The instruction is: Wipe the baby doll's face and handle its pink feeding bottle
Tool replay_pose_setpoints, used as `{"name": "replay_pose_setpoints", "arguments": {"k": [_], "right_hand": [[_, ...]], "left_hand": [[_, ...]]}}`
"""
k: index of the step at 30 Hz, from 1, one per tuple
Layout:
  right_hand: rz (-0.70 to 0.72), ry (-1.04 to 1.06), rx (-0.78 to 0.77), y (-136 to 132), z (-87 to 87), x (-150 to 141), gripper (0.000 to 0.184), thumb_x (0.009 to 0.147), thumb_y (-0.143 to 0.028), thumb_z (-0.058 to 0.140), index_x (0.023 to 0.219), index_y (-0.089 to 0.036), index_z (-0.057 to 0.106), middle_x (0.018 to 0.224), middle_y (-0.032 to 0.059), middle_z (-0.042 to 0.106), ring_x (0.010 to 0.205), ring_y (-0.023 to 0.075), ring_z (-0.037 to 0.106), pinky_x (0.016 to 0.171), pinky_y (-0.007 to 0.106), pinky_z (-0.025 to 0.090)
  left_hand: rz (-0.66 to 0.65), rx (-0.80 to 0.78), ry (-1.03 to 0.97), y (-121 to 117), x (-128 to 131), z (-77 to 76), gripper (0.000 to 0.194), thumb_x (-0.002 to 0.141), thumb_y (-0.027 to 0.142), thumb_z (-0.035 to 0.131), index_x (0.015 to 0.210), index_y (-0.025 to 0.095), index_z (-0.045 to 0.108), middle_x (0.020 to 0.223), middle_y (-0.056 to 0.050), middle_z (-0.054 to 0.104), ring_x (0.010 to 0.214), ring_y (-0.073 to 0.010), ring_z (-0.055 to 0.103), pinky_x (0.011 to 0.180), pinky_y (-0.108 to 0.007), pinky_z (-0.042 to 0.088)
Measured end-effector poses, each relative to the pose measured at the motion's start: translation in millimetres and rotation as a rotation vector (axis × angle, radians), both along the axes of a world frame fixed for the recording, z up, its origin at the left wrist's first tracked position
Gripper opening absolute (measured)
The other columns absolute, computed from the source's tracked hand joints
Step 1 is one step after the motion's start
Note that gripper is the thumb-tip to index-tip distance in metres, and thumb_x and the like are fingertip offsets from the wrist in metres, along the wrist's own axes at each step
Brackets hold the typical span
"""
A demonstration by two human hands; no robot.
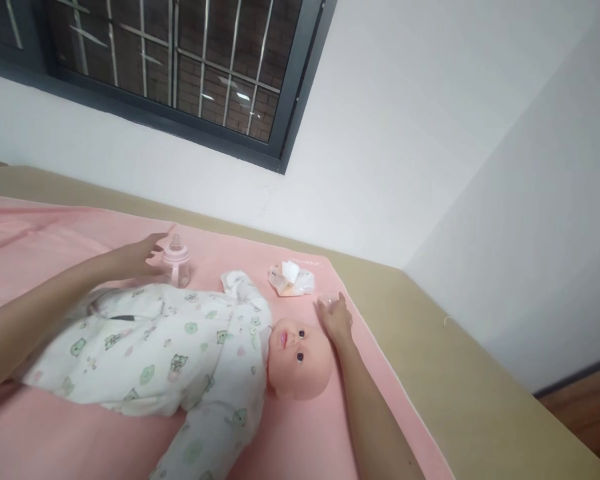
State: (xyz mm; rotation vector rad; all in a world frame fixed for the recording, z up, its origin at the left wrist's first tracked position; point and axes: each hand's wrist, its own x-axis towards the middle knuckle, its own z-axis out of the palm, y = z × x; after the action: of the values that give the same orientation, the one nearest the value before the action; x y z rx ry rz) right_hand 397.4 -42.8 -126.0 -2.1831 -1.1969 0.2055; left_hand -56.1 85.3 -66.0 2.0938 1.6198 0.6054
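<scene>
steady, low and upright

the left hand (141,257) is half open, fingers spread at the side of a pink-collared bottle (179,263); i cannot tell whether any fingertip touches it. the bottle stands upright on the pink cloth (300,443), just beyond the dressed doll (180,347). a sound grip would wrap the body below the collar, or take the handle (175,273), leaving the teat (176,241) untouched; pushing from one side could tip it.

the right hand (338,319) curls about a small clear piece (327,301), beside the doll's head; how firmly it is held cannot be told. light fingertip pressure should suit it.

between the hands lies an opened packet (300,283) with something white on top; sleeves and forearms are best kept clear of that and the doll.
</scene>
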Motion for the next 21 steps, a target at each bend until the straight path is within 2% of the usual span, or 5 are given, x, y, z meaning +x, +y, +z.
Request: {"name": "replay_pose_setpoints", "arguments": {"k": [2, 5, 10, 15, 21], "right_hand": [[0.008, 0.001, 0.021, -1, -0.8, 0, 0.085, 0.083, -0.054, 0.046, 0.148, -0.004, 0.023, 0.144, 0.0247, 0.044, 0.136, 0.0394, 0.039, 0.114, 0.055, 0.021], [0.012, -0.015, 0.056, -1, -2.1, -1, 0.082, 0.086, -0.055, 0.042, 0.146, -0.002, 0.025, 0.141, 0.0275, 0.045, 0.136, 0.0378, 0.039, 0.113, 0.053, 0.023], [0.032, -0.089, 0.219, -3, -4.0, 0, 0.073, 0.089, -0.052, 0.038, 0.143, -0.003, 0.031, 0.143, 0.0254, 0.043, 0.143, 0.0350, 0.026, 0.115, 0.052, 0.020], [0.195, -0.217, 0.428, -5, -2.1, -3, 0.046, 0.091, -0.036, 0.035, 0.126, -0.010, 0.049, 0.132, 0.0166, 0.052, 0.141, 0.0289, 0.026, 0.114, 0.046, 0.025], [0.485, -0.350, 0.408, -2, -5.7, -19, 0.030, 0.092, -0.024, 0.033, 0.094, -0.018, 0.063, 0.102, 0.0109, 0.064, 0.115, 0.0246, 0.048, 0.101, 0.040, 0.041]], "left_hand": [[0.107, 0.069, 0.068, -10, 1, 20.6, 0.093, 0.071, 0.038, 0.059, 0.149, 0.009, 0.019, 0.136, -0.021, 0.051, 0.117, -0.0336, 0.055, 0.095, -0.041, 0.045], [0.169, 0.357, 0.059, -35, 22, 55.3, 0.075, 0.081, 0.040, 0.052, 0.147, 0.015, 0.026, 0.135, -0.014, 0.054, 0.121, -0.0288, 0.053, 0.097, -0.038, 0.045], [-0.260, 0.334, -0.002, -82, 100, 87.5, 0.053, 0.083, 0.050, 0.048, 0.126, 0.021, 0.055, 0.126, -0.006, 0.062, 0.111, -0.0253, 0.058, 0.093, -0.034, 0.046], [-0.712, 0.042, 0.148, -95, 186, 81.4, 0.043, 0.086, 0.048, 0.044, 0.115, 0.021, 0.062, 0.118, -0.007, 0.066, 0.103, -0.0239, 0.062, 0.084, -0.030, 0.048], [-0.877, -0.220, 0.252, -87, 258, 52.0, 0.046, 0.080, 0.056, 0.049, 0.083, 0.015, 0.069, 0.087, -0.012, 0.072, 0.075, -0.0249, 0.065, 0.074, -0.034, 0.051]]}}
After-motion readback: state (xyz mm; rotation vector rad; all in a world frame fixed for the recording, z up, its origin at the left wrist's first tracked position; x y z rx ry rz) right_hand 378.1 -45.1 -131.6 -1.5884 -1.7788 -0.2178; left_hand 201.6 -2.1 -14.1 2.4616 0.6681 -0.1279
